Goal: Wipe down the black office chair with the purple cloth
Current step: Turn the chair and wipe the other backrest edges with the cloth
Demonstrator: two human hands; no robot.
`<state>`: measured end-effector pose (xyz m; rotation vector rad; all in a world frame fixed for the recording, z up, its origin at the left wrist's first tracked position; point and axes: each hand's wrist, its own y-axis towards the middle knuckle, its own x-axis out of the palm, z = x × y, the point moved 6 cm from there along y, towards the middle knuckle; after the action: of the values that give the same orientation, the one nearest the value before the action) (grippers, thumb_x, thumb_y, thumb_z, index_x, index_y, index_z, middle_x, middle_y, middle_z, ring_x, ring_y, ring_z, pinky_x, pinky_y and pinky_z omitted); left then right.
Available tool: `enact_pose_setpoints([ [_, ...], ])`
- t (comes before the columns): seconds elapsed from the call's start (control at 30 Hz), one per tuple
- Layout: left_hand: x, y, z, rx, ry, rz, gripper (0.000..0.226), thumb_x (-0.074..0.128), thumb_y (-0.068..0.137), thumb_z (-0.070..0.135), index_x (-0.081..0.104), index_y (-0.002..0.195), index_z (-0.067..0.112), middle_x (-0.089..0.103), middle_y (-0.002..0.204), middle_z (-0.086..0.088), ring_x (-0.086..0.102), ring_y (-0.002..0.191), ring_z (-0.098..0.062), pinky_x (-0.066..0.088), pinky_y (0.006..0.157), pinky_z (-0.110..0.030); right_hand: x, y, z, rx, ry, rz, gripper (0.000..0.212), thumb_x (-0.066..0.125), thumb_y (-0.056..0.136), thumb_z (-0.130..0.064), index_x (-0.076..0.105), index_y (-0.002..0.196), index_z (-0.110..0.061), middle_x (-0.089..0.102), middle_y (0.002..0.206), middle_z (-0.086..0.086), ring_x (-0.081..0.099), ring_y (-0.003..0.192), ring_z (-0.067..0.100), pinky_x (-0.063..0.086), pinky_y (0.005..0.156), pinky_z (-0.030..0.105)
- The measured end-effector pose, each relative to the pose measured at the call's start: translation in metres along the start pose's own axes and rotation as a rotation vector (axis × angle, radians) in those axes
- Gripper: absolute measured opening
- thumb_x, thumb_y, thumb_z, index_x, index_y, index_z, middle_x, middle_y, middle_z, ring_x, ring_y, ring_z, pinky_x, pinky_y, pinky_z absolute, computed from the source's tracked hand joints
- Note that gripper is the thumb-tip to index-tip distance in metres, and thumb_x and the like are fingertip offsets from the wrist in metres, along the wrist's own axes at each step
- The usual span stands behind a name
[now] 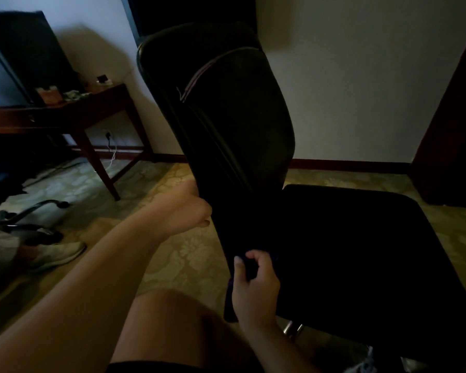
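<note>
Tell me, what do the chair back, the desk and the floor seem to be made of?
Chair back: likely leather or vinyl, given the dull sheen on its edge and a stitched seam.
Desk: dark reddish wood, smooth finish.
Floor: carpet with a pale floral pattern, matte.

Just one view here, a wide-angle head cam looking forward and down from above the person's knee. It's close in: the black office chair [226,125] fills the middle of the frame, both forearms reach in from the bottom edge, and the carpet [178,254] sits right below. A wooden desk [73,109] shows at the upper left and a pale wall [361,76] faces the camera.
</note>
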<state>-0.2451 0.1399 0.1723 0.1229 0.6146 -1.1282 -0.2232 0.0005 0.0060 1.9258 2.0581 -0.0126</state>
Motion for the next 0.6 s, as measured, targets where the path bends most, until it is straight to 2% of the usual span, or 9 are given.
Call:
enact_pose_setpoints([
  [0.1,0.001,0.005,-0.001,-0.032,-0.081,0.002,0.051,0.046,0.086,-0.02,0.055,0.123,0.013,0.062,0.121,-0.007,0.063,0.104,-0.02,0.055,0.081,-0.035,-0.003,0.009,-0.023,-0.027,0.033,0.006,0.016,0.066,0.089,-0.034,0.059,0.102,-0.03,0.062,0.095,-0.009,0.06,0.089,0.009,0.04,0.068,0.007],
  [0.2,0.002,0.011,-0.006,-0.051,-0.149,-0.031,0.051,0.042,0.087,-0.021,0.053,0.124,0.013,0.058,0.13,-0.006,0.057,0.12,-0.031,0.049,0.09,-0.042,-0.012,0.023,-0.059,-0.069,0.167,-0.037,0.015,0.066,0.089,-0.028,0.058,0.1,-0.034,0.061,0.098,-0.013,0.058,0.091,0.0,0.04,0.071,0.003],
  [0.3,0.002,0.013,-0.008,-0.029,-0.032,-0.024,0.056,0.047,0.086,-0.02,0.053,0.131,0.013,0.061,0.126,-0.001,0.06,0.117,-0.026,0.054,0.093,-0.044,-0.017,0.033,-0.109,-0.204,0.276,-0.114,0.019,0.062,0.092,-0.025,0.063,0.111,-0.029,0.061,0.104,-0.019,0.056,0.1,-0.009,0.043,0.078,0.004],
  [0.43,0.001,0.01,-0.006,-0.02,0.022,-0.009,0.062,0.049,0.085,-0.019,0.053,0.134,0.019,0.06,0.129,0.002,0.059,0.118,-0.021,0.054,0.094,-0.04,-0.018,0.036,-0.128,-0.403,0.161,-0.146,0.027,0.058,0.096,-0.026,0.062,0.122,-0.02,0.062,0.115,-0.01,0.056,0.107,-0.003,0.046,0.087,0.008],
  [0.53,0.0,0.009,-0.01,-0.042,0.005,-0.017,0.066,0.05,0.083,-0.019,0.047,0.139,0.016,0.056,0.136,-0.001,0.056,0.123,-0.023,0.051,0.096,-0.037,-0.013,0.027,-0.092,-0.358,0.03,-0.198,0.026,0.06,0.094,-0.029,0.063,0.12,-0.023,0.063,0.114,-0.007,0.057,0.103,0.0,0.041,0.086,0.006],
  [0.6,-0.001,0.007,-0.009,-0.019,0.07,-0.001,0.066,0.054,0.081,-0.013,0.045,0.14,0.016,0.059,0.133,-0.004,0.06,0.118,-0.024,0.053,0.095,-0.042,-0.014,0.017,-0.061,-0.299,-0.075,-0.141,0.024,0.064,0.091,-0.026,0.066,0.115,-0.022,0.067,0.108,-0.005,0.057,0.097,0.0,0.035,0.082,-0.001],
])
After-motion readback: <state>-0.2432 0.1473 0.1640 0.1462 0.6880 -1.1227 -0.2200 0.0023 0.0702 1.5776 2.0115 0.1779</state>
